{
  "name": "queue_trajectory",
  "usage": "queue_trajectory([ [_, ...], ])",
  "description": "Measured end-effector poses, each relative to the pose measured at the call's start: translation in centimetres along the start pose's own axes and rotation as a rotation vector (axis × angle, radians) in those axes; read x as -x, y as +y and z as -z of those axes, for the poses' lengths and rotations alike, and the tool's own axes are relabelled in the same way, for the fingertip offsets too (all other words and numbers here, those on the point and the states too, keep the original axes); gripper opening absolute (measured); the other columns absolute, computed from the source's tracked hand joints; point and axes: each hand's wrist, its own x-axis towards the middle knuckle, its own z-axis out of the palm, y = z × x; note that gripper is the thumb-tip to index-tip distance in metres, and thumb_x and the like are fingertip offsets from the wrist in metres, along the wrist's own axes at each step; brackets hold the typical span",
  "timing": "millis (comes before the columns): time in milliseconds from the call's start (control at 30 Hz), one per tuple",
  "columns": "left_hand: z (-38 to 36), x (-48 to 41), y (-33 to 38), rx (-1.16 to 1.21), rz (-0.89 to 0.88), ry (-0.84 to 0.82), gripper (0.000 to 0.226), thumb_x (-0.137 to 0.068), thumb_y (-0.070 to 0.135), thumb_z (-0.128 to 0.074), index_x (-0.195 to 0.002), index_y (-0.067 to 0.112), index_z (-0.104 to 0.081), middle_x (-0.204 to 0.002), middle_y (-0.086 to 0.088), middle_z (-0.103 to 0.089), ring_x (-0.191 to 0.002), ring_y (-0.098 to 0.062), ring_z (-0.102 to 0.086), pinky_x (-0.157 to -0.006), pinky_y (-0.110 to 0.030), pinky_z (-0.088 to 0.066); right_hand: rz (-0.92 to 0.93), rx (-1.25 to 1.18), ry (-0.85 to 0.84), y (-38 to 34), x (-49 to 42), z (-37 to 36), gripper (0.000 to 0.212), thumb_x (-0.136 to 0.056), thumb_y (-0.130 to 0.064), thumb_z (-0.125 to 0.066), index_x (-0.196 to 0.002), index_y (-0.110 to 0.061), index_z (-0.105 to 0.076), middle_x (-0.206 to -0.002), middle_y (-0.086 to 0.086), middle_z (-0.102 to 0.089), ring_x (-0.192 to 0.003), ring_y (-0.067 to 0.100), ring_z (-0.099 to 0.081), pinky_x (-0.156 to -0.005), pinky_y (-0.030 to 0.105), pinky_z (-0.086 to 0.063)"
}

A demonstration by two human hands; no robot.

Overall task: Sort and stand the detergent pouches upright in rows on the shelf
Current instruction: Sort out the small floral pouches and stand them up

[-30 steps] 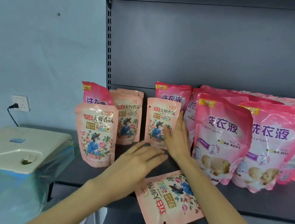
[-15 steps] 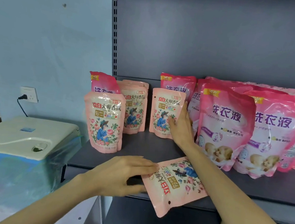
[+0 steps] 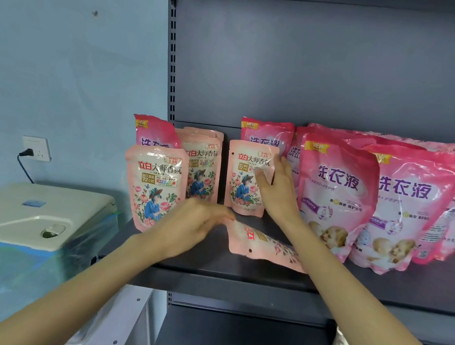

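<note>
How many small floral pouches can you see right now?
4: front-left pouch standing; rear-left pouch behind it; middle pouch pinched by the right hand; fallen pouch gripped by the left hand. Others may hide behind the rear-left pouch.

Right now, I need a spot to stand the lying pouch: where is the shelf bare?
Bare shelf runs along the front edge, before the lying pouch and the large pink pouches. A narrow gap lies left of the standing pouch at the right hand. The back rows are crowded.
</note>
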Motion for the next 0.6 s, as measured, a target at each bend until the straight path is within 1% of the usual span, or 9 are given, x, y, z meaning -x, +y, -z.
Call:
queue_trajectory([
  [67, 1.0, -1.0, -0.1, -0.021, 0.028, 0.041, 0.019, -0.092, 0.008, -0.053, -0.102, 0.012, -0.068, -0.097, 0.0, -0.072, -0.086, -0.015, -0.066, -0.077, -0.03, -0.05, 0.046, -0.091, 0.001, -0.3, 0.7, 0.6, 0.041, -0.098, -0.028, -0.043, -0.135, -0.012, -0.047, -0.148, 0.003, -0.036, -0.137, 0.015, -0.031, -0.116, 0.036, -0.022],
  [133, 2.2, -2.1, -0.1, -0.059, 0.076, 0.07, 0.016, -0.094, 0.013, -0.052, -0.098, 0.014, -0.067, -0.086, -0.002, -0.071, -0.077, -0.018, -0.064, -0.071, -0.036, -0.05, 0.066, -0.252, -0.055, -0.8, 1.5, 1.1, 0.034, -0.098, -0.031, -0.042, -0.114, -0.012, -0.064, -0.12, -0.001, -0.062, -0.114, 0.012, -0.055, -0.105, 0.035, -0.04],
  [167, 2.8, -2.7, -0.2, -0.098, 0.099, 0.081, 0.016, -0.094, 0.013, -0.051, -0.096, 0.015, -0.066, -0.08, -0.003, -0.069, -0.072, -0.02, -0.063, -0.067, -0.037, -0.05, 0.048, -0.332, -0.097, -1.1, 1.9, 1.4, 0.036, -0.099, -0.033, -0.04, -0.105, -0.012, -0.068, -0.108, -0.002, -0.068, -0.102, 0.011, -0.062, -0.097, 0.032, -0.046],
  [233, 3.8, -4.0, -0.1, -0.178, 0.131, 0.09, 0.016, -0.092, 0.009, -0.05, -0.093, 0.015, -0.064, -0.075, -0.005, -0.067, -0.067, -0.023, -0.061, -0.062, -0.037, -0.049, -0.025, -0.468, -0.16, -1.5, 2.6, 2.2, 0.041, -0.098, -0.038, -0.036, -0.093, -0.017, -0.07, -0.092, -0.004, -0.072, -0.087, 0.006, -0.068, -0.083, 0.022, -0.052],
  [300, 4.6, -5.1, -0.2, -0.253, 0.142, 0.098, 0.018, -0.09, 0.004, -0.052, -0.096, 0.014, -0.065, -0.082, -0.006, -0.07, -0.07, -0.026, -0.062, -0.058, -0.035, -0.049, -0.08, -0.552, -0.198, -1.3, 3.0, 2.6, 0.04, -0.097, -0.042, -0.033, -0.09, -0.023, -0.068, -0.084, -0.011, -0.071, -0.078, -0.001, -0.068, -0.068, 0.012, -0.051],
  [367, 5.1, -6.1, -0.5, -0.334, 0.145, 0.089, 0.021, -0.089, 0.001, -0.053, -0.101, 0.012, -0.065, -0.092, -0.009, -0.069, -0.078, -0.029, -0.062, -0.058, -0.032, -0.047, -0.051, -0.547, -0.215, -0.9, 3.2, 2.7, 0.032, -0.097, -0.036, -0.038, -0.09, -0.025, -0.066, -0.083, -0.014, -0.07, -0.075, -0.008, -0.066, -0.059, 0.005, -0.046],
  [467, 5.4, -7.3, -1.1, -0.42, 0.163, 0.046, 0.018, -0.09, 0.002, -0.051, -0.1, 0.01, -0.064, -0.095, -0.009, -0.066, -0.084, -0.03, -0.059, -0.06, -0.03, -0.038, 0.006, -0.484, -0.205, -0.2, 2.9, 2.4, 0.013, -0.092, -0.021, -0.056, -0.096, -0.015, -0.067, -0.092, -0.011, -0.069, -0.078, -0.011, -0.063, -0.066, 0.006, -0.046],
  [533, 5.5, -8.1, -1.5, -0.475, 0.168, 0.03, 0.016, -0.091, 0.007, -0.052, -0.102, 0.012, -0.063, -0.098, -0.007, -0.066, -0.089, -0.03, -0.06, -0.065, -0.033, -0.042, 0.036, -0.439, -0.181, 0.0, 2.3, 2.2, 0.017, -0.088, -0.015, -0.062, -0.103, -0.009, -0.067, -0.098, -0.007, -0.069, -0.082, -0.01, -0.062, -0.072, 0.007, -0.046],
  [600, 5.5, -9.0, -1.8, -0.537, 0.164, 0.009, 0.021, -0.092, 0.008, -0.051, -0.108, 0.016, -0.062, -0.105, -0.004, -0.066, -0.096, -0.029, -0.061, -0.078, -0.036, -0.042, 0.041, -0.372, -0.146, 0.0, 1.5, 1.8, 0.017, -0.087, -0.015, -0.064, -0.103, -0.008, -0.067, -0.097, -0.006, -0.067, -0.085, -0.005, -0.06, -0.074, 0.007, -0.046],
])
